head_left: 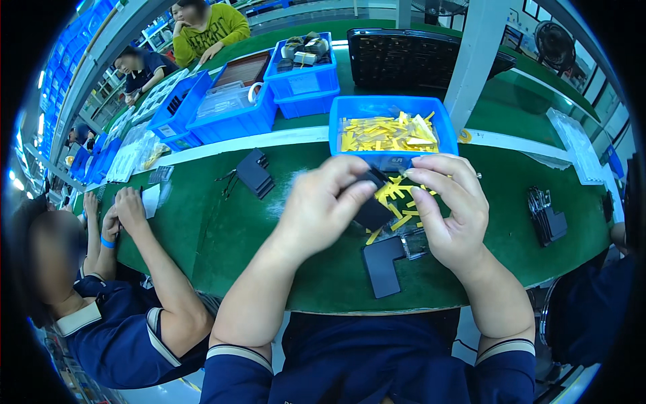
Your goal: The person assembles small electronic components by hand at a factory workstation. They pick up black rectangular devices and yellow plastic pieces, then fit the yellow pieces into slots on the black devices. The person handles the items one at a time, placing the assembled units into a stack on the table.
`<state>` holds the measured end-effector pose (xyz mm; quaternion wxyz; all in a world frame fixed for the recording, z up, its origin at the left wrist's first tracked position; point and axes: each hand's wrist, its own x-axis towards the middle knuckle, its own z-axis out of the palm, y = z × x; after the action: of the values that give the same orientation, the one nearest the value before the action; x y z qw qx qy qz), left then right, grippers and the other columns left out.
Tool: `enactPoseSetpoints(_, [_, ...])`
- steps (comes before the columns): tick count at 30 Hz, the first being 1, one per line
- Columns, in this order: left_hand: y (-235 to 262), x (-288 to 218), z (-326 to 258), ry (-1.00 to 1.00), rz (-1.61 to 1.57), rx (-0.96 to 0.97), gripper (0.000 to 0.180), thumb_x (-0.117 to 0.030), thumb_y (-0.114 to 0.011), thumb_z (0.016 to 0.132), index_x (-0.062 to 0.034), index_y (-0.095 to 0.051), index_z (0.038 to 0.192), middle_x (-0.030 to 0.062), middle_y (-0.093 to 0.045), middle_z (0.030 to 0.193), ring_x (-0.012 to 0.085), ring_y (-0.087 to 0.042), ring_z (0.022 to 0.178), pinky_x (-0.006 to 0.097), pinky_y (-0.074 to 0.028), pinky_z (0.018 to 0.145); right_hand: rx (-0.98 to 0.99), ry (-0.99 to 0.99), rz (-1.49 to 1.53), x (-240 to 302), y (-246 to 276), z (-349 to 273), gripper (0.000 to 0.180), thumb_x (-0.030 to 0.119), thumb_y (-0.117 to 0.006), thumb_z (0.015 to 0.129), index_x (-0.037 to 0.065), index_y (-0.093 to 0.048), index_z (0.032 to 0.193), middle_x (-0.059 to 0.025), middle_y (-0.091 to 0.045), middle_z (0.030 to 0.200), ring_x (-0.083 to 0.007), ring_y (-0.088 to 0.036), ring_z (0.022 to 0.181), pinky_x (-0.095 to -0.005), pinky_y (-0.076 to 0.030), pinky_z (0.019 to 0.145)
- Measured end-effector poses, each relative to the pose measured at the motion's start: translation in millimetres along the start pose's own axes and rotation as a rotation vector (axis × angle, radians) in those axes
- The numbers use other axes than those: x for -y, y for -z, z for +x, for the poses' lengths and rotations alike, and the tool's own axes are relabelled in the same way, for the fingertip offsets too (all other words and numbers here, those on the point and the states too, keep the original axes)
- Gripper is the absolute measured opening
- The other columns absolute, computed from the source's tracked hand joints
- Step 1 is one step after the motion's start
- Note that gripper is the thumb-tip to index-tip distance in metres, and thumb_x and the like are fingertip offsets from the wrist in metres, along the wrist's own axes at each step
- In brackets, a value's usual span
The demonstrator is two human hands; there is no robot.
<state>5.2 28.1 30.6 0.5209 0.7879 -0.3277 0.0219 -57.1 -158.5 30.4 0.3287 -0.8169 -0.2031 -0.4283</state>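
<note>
"What do we hold?"
"Our left hand (pixel 316 205) pinches a black piece (pixel 371 213) beside yellow strips (pixel 402 222); the right hand (pixel 455 212) (we cannot tell its grip) curls nearby."
"Beyond?"
"A blue bin (pixel 390 104)."

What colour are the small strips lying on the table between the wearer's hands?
The small strips are yellow, seen best in the head view.

Left hand (pixel 320 207) holds black piece (pixel 372 214); right hand (pixel 456 209) near yellow strips (pixel 402 222).
</note>
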Motion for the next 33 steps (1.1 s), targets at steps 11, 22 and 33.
enactPoseSetpoints(11, [-19, -7, -8, -0.113, 0.161, 0.079, 0.022, -0.015, -0.066, 0.082, -0.0031, -0.056, 0.098, 0.0083, -0.062, 0.064, 0.0179, -0.062, 0.059, 0.027, -0.045, 0.056, 0.204, -0.127, 0.059, -8, 1, -3, 0.01, 0.001, -0.068, 0.068, 0.0, -0.065, 0.078, -0.0113, -0.062, 0.074, -0.0266, -0.06, 0.073, -0.0374, -0.049, 0.072])
enactPoseSetpoints(22, [-22, -4, -7, 0.145, -0.121, 0.108, 0.019, -0.012, -0.058, 0.087, -0.0017, -0.053, 0.103, 0.0018, -0.062, 0.07, 0.0043, -0.054, 0.057, 0.02, -0.043, 0.047, 0.167, -0.015, -0.091, 2, -4, -7, 0.015, 0.006, -0.065, 0.075, -0.002, -0.064, 0.087, -0.0117, -0.06, 0.077, -0.0257, -0.059, 0.075, -0.0365, -0.048, 0.076])
enactPoseSetpoints(33, [-16, -5, -8, -0.016, -0.024, 0.183, 0.019, -0.013, -0.061, 0.085, -0.0023, -0.053, 0.097, 0.0037, -0.06, 0.065, 0.0088, -0.055, 0.051, 0.023, -0.041, 0.047, 0.373, -0.895, 0.848, -15, 9, -1, 0.01, 0.006, -0.07, 0.078, -0.001, -0.068, 0.086, -0.0048, -0.066, 0.08, -0.0086, -0.06, 0.072, -0.0228, -0.049, 0.068])
